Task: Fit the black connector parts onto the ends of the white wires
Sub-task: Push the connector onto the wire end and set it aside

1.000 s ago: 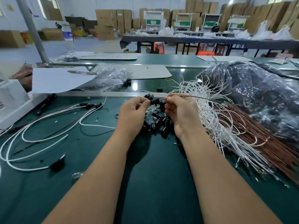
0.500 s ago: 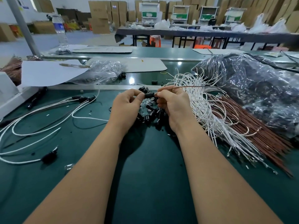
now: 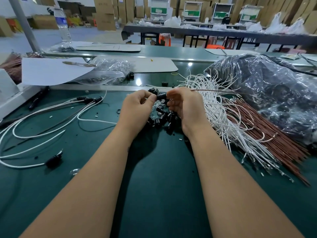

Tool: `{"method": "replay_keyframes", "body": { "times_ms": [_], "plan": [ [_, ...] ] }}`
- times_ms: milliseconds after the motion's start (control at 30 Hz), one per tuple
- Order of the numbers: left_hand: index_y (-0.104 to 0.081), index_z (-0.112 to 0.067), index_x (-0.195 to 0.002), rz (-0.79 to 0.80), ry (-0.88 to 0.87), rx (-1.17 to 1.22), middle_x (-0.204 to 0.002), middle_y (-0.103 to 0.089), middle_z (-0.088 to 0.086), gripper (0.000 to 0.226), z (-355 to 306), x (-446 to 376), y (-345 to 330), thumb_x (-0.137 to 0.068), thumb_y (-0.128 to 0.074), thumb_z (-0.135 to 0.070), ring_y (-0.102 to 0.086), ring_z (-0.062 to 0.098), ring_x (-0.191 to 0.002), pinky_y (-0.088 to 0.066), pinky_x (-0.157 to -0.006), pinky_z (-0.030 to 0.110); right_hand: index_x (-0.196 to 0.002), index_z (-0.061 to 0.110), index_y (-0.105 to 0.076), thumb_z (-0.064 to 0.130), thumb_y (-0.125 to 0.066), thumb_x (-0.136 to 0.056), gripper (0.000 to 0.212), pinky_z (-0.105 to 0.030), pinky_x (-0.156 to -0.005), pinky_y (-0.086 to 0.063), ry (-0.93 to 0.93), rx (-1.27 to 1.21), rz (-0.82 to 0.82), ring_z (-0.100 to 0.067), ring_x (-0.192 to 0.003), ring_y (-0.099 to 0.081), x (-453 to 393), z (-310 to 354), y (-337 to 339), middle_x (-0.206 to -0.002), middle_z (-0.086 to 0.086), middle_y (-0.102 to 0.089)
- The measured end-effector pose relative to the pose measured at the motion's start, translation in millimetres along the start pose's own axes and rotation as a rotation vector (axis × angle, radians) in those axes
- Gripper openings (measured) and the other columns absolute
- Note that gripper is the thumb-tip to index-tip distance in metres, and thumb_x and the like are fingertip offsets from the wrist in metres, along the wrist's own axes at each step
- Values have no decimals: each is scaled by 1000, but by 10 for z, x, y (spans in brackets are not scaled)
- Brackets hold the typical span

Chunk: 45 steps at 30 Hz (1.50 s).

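My left hand (image 3: 138, 107) pinches a black connector part (image 3: 161, 96) at its left end. My right hand (image 3: 184, 104) grips the same part from the right and also holds a thin brown wire (image 3: 219, 91) that runs off to the right. Below and between my hands lies a heap of loose black connector parts (image 3: 162, 117) on the green table. A bundle of white wires (image 3: 221, 107) lies just right of my right hand. Finished white wires with black ends (image 3: 89, 100) lie at the left.
Brown wires (image 3: 267, 133) lie beside the white bundle, and a large plastic bag of dark parts (image 3: 274, 90) sits at the right. A small clear bag (image 3: 109, 73), white sheets (image 3: 51, 69) and a water bottle (image 3: 62, 23) stand behind a metal rail (image 3: 77, 86).
Both hands stay together on the black part with little movement. The view has tilted slightly, so everything sits lower in the frame.
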State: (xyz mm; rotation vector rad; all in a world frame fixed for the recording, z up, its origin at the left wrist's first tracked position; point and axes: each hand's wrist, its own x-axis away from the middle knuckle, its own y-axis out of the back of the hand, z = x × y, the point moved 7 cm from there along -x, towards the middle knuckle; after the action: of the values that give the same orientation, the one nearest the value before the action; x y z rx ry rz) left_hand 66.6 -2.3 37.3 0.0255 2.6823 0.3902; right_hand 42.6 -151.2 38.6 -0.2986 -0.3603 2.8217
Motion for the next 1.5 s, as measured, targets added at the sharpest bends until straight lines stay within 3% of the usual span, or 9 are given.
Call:
{"method": "replay_keyframes", "body": {
  "times_ms": [100, 400, 633, 733, 833, 1100, 1233, 1400, 1500],
  "plan": [
    [-63, -23, -77, 12, -3, 11, -47, -41, -15, 19, -13, 4, -12, -95, -59, -24, -32, 2, -43, -28, -44, 12, -68, 11, -67, 26, -41, -99, 43, -24, -53, -45, -22, 20, -23, -14, -54, -55, -40, -13, 35, -67, -5, -64],
    [-61, -25, -72, 19, -47, 17, -46, -44, -17, 23, -121, 33, -27, -94, -59, -19, -32, 2, -43, -29, -44, 13, -77, 8, -67, 24, -41, -102, 39, -26, -56, -46, 14, 240, -3, -18, -58, -55, -29, -2, -37, -74, -13, -63],
    [-69, -15, -77, 63, -72, -64, -49, -48, -12, 9, -212, 68, -35, -84, -67, -10, -38, 2, -44, -31, -46, 12, -69, 6, -63, 19, -42, -103, 42, -17, -42, -32, 54, 247, 55, -7, -41, -36, -2, 35, -169, -46, 1, -43],
    [-67, -18, -75, 13, -120, -135, -58, -57, -10, 12, -281, 67, 26, -83, -68, -11, -48, 3, -50, -40, -53, 16, -79, -2, -65, 20, -46, -102, 37, -18, -41, -31, 46, 178, 93, -10, -42, -34, 17, 61, -189, -51, -4, -40],
    [-66, -13, -76, -28, -145, -211, -71, -65, 2, 6, -285, 48, 110, -82, -66, -11, -60, 20, -68, -49, -66, 31, -80, -3, -68, 20, -58, -96, 29, -21, -46, -37, 115, 274, 159, -11, -46, -40, 59, 89, -258, -52, -2, -45],
    [-52, -13, -65, -251, -130, -562, -71, -53, 1, 16, -156, -16, 480, -78, -60, -18, -48, 24, -75, -40, -72, 35, -84, 5, -67, 17, -58, -96, 19, -18, -48, -45, 57, 77, 31, -7, -48, -48, 9, 112, -73, -55, 4, -54],
    [-56, -14, -74, -297, 3, -682, -82, -53, 1, 12, -36, -34, 551, -82, -56, -23, -43, 26, -85, -32, -78, 36, -95, -2, -67, 18, -59, -95, 21, -19, -49, -46, 11, 7, -40, -7, -49, -51, -12, 61, 10, -57, 3, -56],
    [-62, -18, -111, -181, -225, -671, -111, -61, 0, 31, -233, 4, 285, -80, -60, -20, -46, 26, -112, -30, -97, 40, -85, 7, -67, 15, -59, -95, 16, -21, -53, -47, 11, 65, -6, -9, -52, -50, -26, 46, -72, -58, 1, -54],
    [-64, -13, -112, -51, -416, -563, -110, -64, 3, 34, -435, 75, 79, -78, -61, -12, -53, 24, -104, -38, -94, 33, -86, 7, -69, 13, -60, -94, 13, -19, -51, -47, 17, 117, 43, -8, -51, -50, -10, 32, -163, -59, 0, -56]
  ]
}}
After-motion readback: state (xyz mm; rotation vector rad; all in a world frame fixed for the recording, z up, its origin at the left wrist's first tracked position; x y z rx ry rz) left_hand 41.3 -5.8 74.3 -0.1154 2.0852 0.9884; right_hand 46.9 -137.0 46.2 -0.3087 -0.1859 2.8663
